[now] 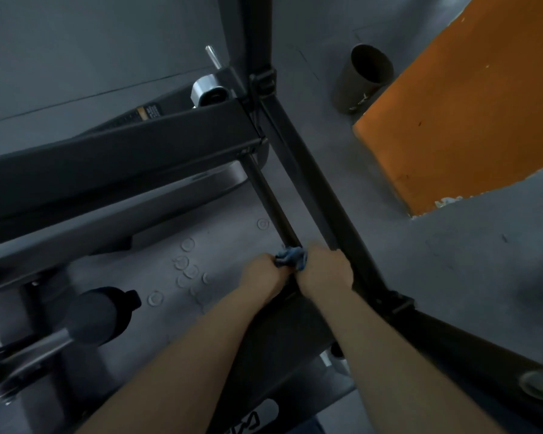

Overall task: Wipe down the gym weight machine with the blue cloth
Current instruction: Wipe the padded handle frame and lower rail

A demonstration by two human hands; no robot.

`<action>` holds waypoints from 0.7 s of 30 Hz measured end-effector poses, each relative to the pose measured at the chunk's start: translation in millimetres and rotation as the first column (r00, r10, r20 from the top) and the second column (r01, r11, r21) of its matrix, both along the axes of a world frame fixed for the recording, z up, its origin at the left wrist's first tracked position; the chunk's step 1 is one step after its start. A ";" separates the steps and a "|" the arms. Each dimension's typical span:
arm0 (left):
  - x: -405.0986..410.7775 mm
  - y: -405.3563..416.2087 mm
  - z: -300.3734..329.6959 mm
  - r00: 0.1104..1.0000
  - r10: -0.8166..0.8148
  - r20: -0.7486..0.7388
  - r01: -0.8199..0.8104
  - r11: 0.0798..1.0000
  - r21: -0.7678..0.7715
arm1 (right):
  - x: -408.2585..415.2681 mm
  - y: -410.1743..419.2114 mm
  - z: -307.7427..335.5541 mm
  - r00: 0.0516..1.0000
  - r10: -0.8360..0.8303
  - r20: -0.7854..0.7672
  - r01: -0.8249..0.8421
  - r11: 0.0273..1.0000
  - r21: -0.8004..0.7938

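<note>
The dark frame of the gym weight machine [314, 195] fills the middle of the head view, with a thin rod [265, 195] running down beside a thicker slanted bar. A crumpled blue cloth [290, 256] is wrapped on the lower end of the thin rod. My left hand [264, 272] and my right hand [325, 270] both grip the cloth from either side, fingers curled round it. Most of the cloth is hidden between the hands.
A wide black beam [113, 158] of the machine crosses at the left, with a silver peg [206, 92] above it. A padded roller [98, 314] sits lower left. A dark bin [362, 79] and an orange wall [464, 111] stand at the right on grey floor.
</note>
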State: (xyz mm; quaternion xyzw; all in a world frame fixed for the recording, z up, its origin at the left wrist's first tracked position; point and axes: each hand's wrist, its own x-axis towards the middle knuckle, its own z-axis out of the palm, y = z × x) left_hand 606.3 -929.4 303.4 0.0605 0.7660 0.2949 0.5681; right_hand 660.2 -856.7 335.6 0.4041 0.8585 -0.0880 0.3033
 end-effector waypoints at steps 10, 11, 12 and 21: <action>-32.4 4.3 45.0 0.885 0.203 -0.419 -0.120 0.969 0.216 | -35.5 7.6 34.4 0.870 -0.062 -0.489 0.178 0.965 0.192; -47.0 8.8 51.9 0.858 0.229 -0.459 -0.136 0.964 0.227 | -51.7 13.5 40.4 0.843 -0.048 -0.535 0.187 0.960 0.209; -62.5 13.7 57.1 0.832 0.255 -0.493 -0.151 0.959 0.240 | -68.5 19.9 46.5 0.820 -0.039 -0.570 0.193 0.958 0.213; -171.2 72.7 65.1 0.655 0.592 -0.469 -0.405 0.799 0.444 | -188.4 85.0 62.5 0.654 -0.219 -0.724 0.141 0.976 -0.167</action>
